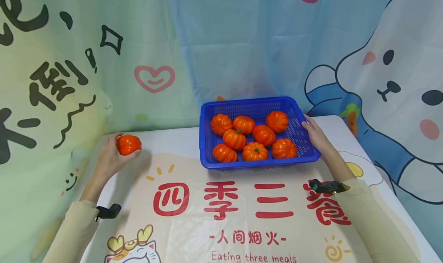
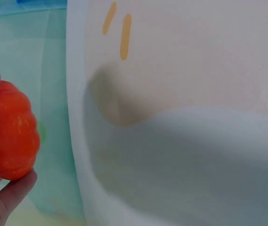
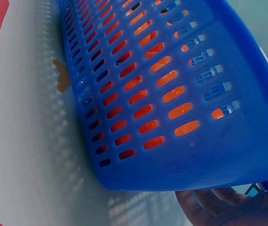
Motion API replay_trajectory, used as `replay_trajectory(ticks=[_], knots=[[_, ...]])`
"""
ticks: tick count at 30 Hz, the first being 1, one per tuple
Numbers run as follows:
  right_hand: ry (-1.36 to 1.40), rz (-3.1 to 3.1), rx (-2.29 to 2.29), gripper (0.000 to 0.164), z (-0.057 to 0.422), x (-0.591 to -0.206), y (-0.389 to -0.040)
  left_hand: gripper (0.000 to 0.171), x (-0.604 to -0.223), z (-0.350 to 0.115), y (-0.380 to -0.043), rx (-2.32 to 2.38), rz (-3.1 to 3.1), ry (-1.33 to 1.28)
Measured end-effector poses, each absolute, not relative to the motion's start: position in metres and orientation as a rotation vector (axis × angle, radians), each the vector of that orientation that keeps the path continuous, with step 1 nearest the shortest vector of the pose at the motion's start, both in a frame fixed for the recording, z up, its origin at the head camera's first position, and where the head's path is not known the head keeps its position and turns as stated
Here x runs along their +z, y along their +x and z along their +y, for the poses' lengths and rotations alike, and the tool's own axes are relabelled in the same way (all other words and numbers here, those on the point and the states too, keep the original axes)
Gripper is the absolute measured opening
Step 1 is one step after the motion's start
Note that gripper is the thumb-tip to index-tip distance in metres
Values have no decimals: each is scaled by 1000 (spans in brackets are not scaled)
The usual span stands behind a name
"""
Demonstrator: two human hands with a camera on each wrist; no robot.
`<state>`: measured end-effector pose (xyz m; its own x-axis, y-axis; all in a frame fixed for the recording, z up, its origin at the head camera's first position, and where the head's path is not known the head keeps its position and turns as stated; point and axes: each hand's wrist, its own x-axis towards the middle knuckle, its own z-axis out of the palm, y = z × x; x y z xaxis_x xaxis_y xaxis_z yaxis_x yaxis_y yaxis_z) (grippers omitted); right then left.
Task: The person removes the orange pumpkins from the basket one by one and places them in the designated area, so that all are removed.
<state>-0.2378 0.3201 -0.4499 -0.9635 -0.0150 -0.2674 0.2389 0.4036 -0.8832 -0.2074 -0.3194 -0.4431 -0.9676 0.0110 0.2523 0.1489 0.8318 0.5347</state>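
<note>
My left hand (image 1: 112, 155) grips a small orange pumpkin (image 1: 129, 145) above the table's far left part, thumb on one side and fingers on the other. The same pumpkin (image 2: 11, 132) shows at the left edge of the left wrist view. My right hand (image 1: 316, 135) holds the right end of a blue plastic basket (image 1: 204, 140), its fingers (image 3: 209, 205) curled at the basket's underside in the right wrist view. Several orange pumpkins (image 1: 255, 151) lie inside the basket, and their colour shows through its slotted wall (image 3: 171, 155).
A white table (image 1: 173, 140) carries a printed cloth (image 1: 194, 232) with red characters. Behind it hangs a curtain (image 1: 228, 55) with cartoon pictures, close to the table's back edge. A dark band (image 1: 108, 212) sits on the left wrist and another (image 1: 327, 187) on the right.
</note>
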Motion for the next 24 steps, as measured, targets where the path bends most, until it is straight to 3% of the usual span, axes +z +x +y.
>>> replay_trajectory(ticks=[7,19,24], knots=[[199,2409,-1604,64,318,-449,-237,67,-438,-320,-205,-837,-2806,-118],[199,2401,-1611,63,320,-450,-239,69,-444,-325,-202,-897,-2768,-96],[202,2402,-1609,62,320,-451,-238,78,-449,-328,-203,-927,-2684,-131]])
